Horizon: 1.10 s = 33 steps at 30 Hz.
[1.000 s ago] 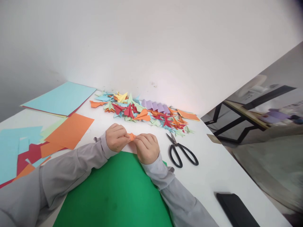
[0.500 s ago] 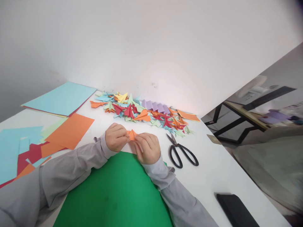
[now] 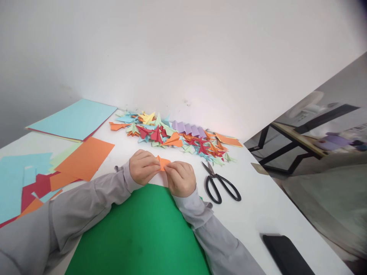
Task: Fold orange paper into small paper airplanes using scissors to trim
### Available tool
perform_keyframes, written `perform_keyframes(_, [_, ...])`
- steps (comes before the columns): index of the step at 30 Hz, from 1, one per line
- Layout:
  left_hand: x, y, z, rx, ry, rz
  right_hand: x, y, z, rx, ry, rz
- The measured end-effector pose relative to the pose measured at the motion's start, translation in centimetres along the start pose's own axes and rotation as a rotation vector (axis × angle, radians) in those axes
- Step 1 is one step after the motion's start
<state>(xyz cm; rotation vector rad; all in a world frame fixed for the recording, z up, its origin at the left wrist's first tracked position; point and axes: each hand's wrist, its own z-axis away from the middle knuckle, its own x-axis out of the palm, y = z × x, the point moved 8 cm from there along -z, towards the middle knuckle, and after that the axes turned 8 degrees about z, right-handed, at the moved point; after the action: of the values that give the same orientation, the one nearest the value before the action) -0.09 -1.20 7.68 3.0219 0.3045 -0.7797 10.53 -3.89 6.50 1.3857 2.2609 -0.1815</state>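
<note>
A small folded piece of orange paper [image 3: 163, 163] is pinched between my two hands, its top coming to a small point on the left. My left hand [image 3: 144, 167] grips its left edge, fingers curled. My right hand [image 3: 181, 178] holds the right edge between thumb and fingers. Both hands are just above the far end of a green sheet [image 3: 140, 229]. Behind them lies a long pile of small folded paper planes [image 3: 173, 140] in several colours. The fingertips hide part of the orange paper.
Black-handled scissors [image 3: 220, 184] lie right of my right hand, blades pointing away. A black flat object [image 3: 286, 254] rests at the near right. Blue sheets [image 3: 74, 118] are stacked at the far left, with an orange sheet [image 3: 86, 158] and loose scraps nearer. A white wall stands behind the table.
The orange paper has been turned or refolded: its central peak now sits at the left, with a flatter face showing. Both hands have shifted very slightly to the right.
</note>
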Motion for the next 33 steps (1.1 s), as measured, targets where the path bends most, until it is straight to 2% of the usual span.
perform_keyframes(11, [1.4,0.4,0.6,0.061,-0.110,0.009,0.2,-0.2,0.0,-0.031,-0.013,-0.077])
perform_keyframes(16, [1.6,0.3,0.5,0.020,-0.118,0.001,0.3,-0.3,-0.1,-0.027,-0.017,-0.052])
perform_keyframes(23, [1.7,0.5,0.4,0.033,-0.124,-0.031,0.5,0.2,0.2,0.032,-0.045,-0.078])
perform_keyframes(26, [0.7,0.2,0.0,-0.008,-0.046,-0.016,0.8,1.5,0.7,0.150,-0.053,-0.099])
perform_keyframes(29, [-0.8,-1.0,-0.1,-0.108,0.113,0.097,0.5,3.1,1.2,0.303,0.018,-0.105])
perform_keyframes(33, [-1.8,-4.0,1.0,-0.412,0.321,0.242,0.6,3.7,1.2,0.395,0.030,-0.161])
